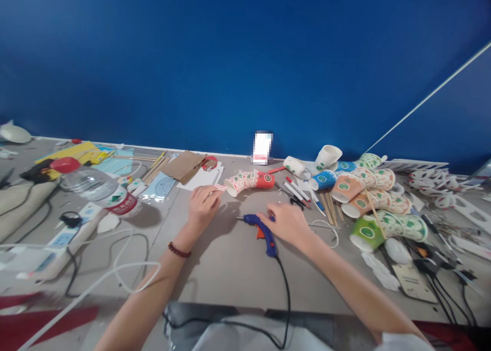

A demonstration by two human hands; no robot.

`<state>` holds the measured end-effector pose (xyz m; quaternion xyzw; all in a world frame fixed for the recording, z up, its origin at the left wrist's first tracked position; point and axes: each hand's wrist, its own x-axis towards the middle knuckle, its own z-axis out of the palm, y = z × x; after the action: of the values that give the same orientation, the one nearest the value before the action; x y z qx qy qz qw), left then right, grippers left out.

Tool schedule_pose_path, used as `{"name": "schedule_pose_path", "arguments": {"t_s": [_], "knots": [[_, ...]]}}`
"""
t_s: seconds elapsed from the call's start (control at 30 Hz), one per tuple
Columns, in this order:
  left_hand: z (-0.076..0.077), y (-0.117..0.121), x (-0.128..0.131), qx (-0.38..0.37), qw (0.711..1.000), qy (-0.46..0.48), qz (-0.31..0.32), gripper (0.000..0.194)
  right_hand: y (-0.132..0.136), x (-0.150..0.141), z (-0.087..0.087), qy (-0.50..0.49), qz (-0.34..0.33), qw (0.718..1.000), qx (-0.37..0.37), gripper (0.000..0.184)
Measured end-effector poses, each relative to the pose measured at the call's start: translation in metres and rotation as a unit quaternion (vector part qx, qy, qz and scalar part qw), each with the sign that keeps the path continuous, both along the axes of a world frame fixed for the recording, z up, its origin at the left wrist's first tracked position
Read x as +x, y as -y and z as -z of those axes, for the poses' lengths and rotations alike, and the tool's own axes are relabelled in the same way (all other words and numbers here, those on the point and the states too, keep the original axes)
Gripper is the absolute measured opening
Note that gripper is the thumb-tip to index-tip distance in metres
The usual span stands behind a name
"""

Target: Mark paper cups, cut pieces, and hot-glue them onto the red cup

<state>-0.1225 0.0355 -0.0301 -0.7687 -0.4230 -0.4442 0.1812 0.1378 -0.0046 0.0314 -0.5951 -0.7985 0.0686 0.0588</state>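
My left hand point(203, 206) is closed in a pinch on a small red-and-white paper piece point(219, 188). That piece is beside the open end of a row of nested red-and-white paper cups point(247, 181), which lies on its side; I cannot tell whether they touch. My right hand point(288, 223) has its thumb and fingers at the upper rear of a blue hot glue gun point(264, 231) with an orange trigger. The gun's nozzle points left, towards my left hand, and its black cord runs down to the table's front edge.
A water bottle point(111, 195) and a power strip point(72, 241) are on the left. Cardboard point(184, 166) lies behind my left hand. Markers point(297, 190), wooden sticks point(330, 207) and stacked paper cups point(368, 232) are on the right. A bright phone-like screen point(263, 147) leans against the blue wall.
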Motion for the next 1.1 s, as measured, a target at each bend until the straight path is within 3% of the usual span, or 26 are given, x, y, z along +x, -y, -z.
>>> {"name": "schedule_pose_path", "arguments": {"t_s": [0.1, 0.27, 0.47, 0.63, 0.83, 1.1], "knots": [[0.001, -0.001, 0.001, -0.014, 1.000, -0.006, 0.005, 0.018, -0.035, -0.010, -0.002, -0.052, -0.082, 0.993, 0.074, 0.024], [0.001, 0.002, 0.004, -0.027, 0.999, -0.032, -0.018, 0.019, -0.090, -0.029, 0.016, -0.072, -0.211, 0.969, 0.103, 0.055], [0.001, 0.003, 0.003, -0.014, 0.998, -0.048, -0.034, 0.019, -0.121, -0.041, 0.033, -0.059, -0.234, 0.966, 0.090, 0.059], [0.000, 0.003, 0.002, 0.000, 0.998, -0.045, -0.033, 0.019, -0.119, -0.040, 0.033, -0.025, -0.225, 0.967, 0.120, 0.055], [0.003, 0.004, 0.004, -0.037, 0.999, 0.019, 0.013, 0.022, -0.088, -0.039, 0.012, 0.003, -0.205, 0.963, 0.173, 0.053], [0.003, 0.005, 0.004, 0.001, 0.999, 0.024, 0.040, 0.022, -0.070, -0.038, -0.001, -0.014, -0.203, 0.954, 0.222, 0.057]]}}
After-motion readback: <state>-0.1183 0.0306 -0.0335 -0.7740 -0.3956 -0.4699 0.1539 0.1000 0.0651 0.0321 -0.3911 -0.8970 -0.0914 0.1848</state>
